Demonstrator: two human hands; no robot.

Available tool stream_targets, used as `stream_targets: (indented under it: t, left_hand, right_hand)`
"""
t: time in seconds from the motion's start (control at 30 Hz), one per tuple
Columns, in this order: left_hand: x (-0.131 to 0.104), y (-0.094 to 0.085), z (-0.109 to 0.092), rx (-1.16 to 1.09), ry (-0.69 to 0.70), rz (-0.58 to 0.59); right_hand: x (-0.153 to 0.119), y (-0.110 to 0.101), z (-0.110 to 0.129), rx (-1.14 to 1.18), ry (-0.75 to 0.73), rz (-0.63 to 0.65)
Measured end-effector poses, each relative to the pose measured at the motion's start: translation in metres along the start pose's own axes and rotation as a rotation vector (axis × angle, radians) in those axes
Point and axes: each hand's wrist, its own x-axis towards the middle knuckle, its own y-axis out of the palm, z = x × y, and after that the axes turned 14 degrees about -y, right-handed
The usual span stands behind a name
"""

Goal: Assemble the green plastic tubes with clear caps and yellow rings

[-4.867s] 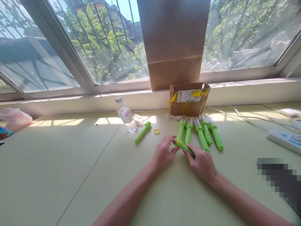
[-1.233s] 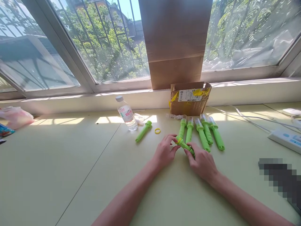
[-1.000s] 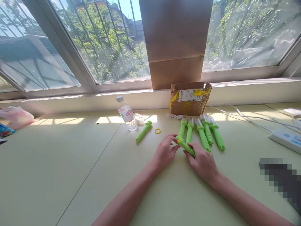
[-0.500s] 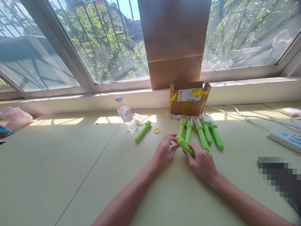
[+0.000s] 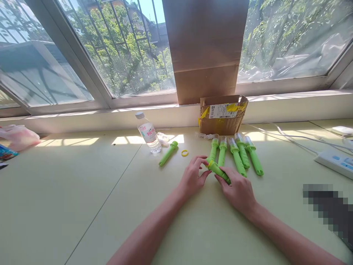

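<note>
A green ribbed handle (image 5: 220,174) with a wider collared end is held just above the table between both hands. My right hand (image 5: 238,187) grips its lower part with thumb and fingers. The fingers of my left hand (image 5: 192,175) pinch around the collared end, where a yellow ring (image 5: 209,163) sits on it. Behind the hands lie several like green handles (image 5: 236,159) with clear caps. To the left rests an uncapped green handle (image 5: 167,154), and beside it a loose yellow ring (image 5: 184,152).
A cardboard box (image 5: 220,125) stands against the sill, with small clear pieces (image 5: 202,135) before it. Further left is a water bottle (image 5: 150,137) beside a crumpled clear wrapper (image 5: 162,138). A power strip (image 5: 335,162) with cables lies right; a pink bag (image 5: 20,137) lies far left.
Both hands keep nearly the same hold on the green handle. The whole view has shifted very slightly; nothing else has visibly moved.
</note>
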Motion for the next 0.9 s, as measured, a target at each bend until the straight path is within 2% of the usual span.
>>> stream_targets:
  t: [0.17, 0.37, 0.53, 0.9]
  left_hand:
    - [0.0014, 0.0016, 0.004, -0.036, -0.027, 0.006]
    - [0.0001, -0.001, -0.0015, -0.035, -0.036, 0.027]
    - [-0.0003, -0.0007, 0.0003, -0.021, -0.034, 0.028]
    - [0.0014, 0.0013, 0.0058, 0.021, 0.002, -0.025]
  right_hand:
    - [0.0003, 0.0001, -0.0008, -0.015, -0.025, 0.033]
    - [-0.0007, 0.0036, -0.0039, -0.022, -0.022, 0.064]
    - [0.0008, 0.0029, -0.005, 0.064, 0.004, 0.074]
    - [0.0009, 0.0017, -0.0048, 0.15, -0.01, -0.021]
